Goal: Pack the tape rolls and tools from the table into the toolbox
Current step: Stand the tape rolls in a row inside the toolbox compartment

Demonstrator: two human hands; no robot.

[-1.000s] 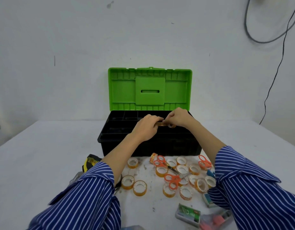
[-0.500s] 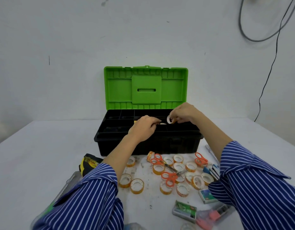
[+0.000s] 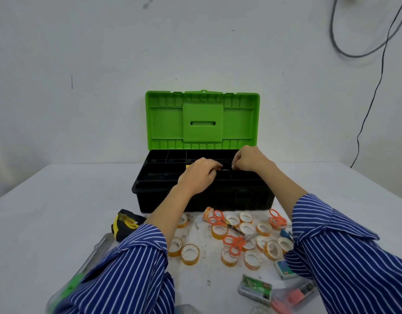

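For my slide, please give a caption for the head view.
Both hands work over the open toolbox; tape rolls and scissors wait on the table.

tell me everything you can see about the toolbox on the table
The toolbox looks plastic: a black base and a bright green lid standing open and upright at the back. A black divided tray sits in the top. It rests on the white table, behind the tape rolls. Both hands, left and right, reach over the tray.

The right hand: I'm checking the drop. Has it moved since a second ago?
Yes. The right hand has shifted rightward and back over the toolbox, away from the left hand.
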